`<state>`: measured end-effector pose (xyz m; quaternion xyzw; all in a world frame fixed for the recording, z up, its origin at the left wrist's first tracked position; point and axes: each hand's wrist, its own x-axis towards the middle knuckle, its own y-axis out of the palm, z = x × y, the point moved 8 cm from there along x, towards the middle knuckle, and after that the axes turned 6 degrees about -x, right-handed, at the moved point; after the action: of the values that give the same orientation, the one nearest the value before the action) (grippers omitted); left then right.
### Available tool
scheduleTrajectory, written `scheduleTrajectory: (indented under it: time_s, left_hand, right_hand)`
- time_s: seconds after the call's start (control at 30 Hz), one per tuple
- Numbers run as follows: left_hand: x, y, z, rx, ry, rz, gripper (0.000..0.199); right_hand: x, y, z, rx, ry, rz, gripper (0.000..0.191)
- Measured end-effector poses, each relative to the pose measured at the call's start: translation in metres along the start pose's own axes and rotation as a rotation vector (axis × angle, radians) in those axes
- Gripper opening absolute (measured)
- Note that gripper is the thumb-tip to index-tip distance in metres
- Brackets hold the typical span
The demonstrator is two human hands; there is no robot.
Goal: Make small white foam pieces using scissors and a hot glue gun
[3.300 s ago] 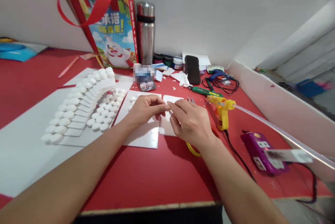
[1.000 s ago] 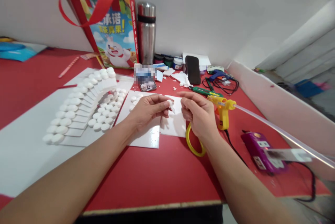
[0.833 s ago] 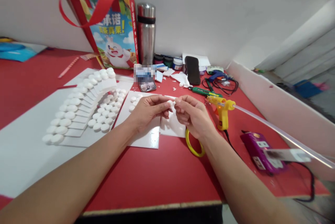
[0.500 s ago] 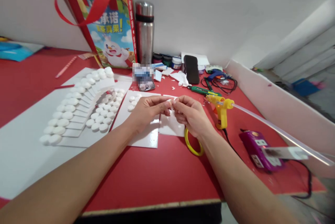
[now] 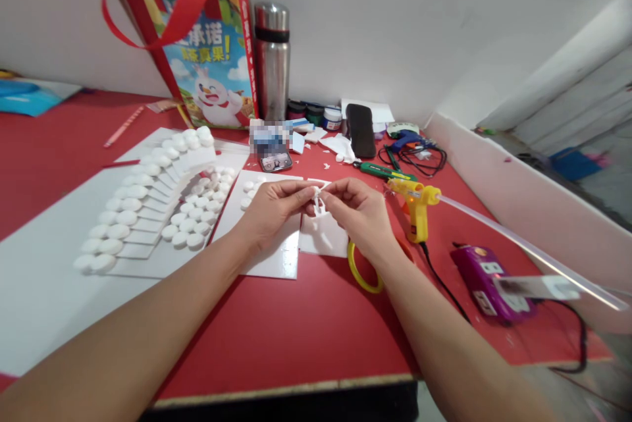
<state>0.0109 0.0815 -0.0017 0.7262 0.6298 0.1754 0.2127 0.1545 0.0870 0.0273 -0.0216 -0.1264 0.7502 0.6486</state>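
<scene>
A small white strip-like piece [image 5: 317, 199], its exact kind unclear, is between my two hands above a white sheet [image 5: 323, 237]. My left hand [image 5: 275, 211] is closed, pinching the piece between thumb and fingers. From the other side, the bent fingers of my right hand [image 5: 359, 212] also close on the piece; their tips partly cover it. A white board [image 5: 276, 257] with several small white discs [image 5: 249, 191] lies under my left hand. Close to my right wrist is a yellow ring [image 5: 356, 270], partly hidden by the forearm.
Rows of white discs [image 5: 118, 231] sit on stepped white strips at left. A yellow glue gun [image 5: 419, 211] with a long clear stick stands at right, near a purple box [image 5: 488, 284]. Behind are a steel flask [image 5: 273, 73], a gift bag [image 5: 212, 79] and a black phone [image 5: 361, 132].
My right hand's fingers have shifted and loosened slightly, so more of the white piece shows hanging between the hands. My left hand stays nearly in place.
</scene>
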Motion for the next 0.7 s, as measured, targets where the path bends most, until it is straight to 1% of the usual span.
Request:
scheduleTrajectory:
  time_s: [0.1,0.23,0.3,0.43,0.53,0.63,0.7]
  left_hand:
    - [-0.001,0.0,0.0,0.037,-0.003,-0.018,0.031]
    - [-0.002,0.001,0.001,0.08,-0.027,-0.014,0.036]
    - [-0.002,0.003,0.001,0.096,-0.028,0.004,0.036]
    - [-0.002,0.002,0.003,0.094,-0.022,0.03,0.033]
    - [-0.001,0.001,0.004,0.086,-0.021,0.032,0.032]
    - [-0.001,0.001,0.005,0.058,-0.028,0.018,0.031]
    - [-0.001,0.001,0.003,0.038,-0.026,0.012,0.03]
  right_hand:
    - [-0.003,-0.003,0.006,-0.187,-0.108,-0.048,0.014]
    - [-0.004,-0.004,0.01,-0.327,-0.159,-0.081,0.01]
    - [-0.004,-0.004,0.012,-0.341,-0.161,-0.088,0.011]
    - [-0.002,-0.003,0.009,-0.244,-0.106,-0.079,0.01]
    - [-0.001,-0.004,0.006,-0.22,-0.091,-0.076,0.01]
    - [-0.002,-0.009,0.01,-0.304,-0.096,-0.09,0.015]
    - [-0.005,-0.012,0.022,-0.462,-0.123,-0.085,0.021]
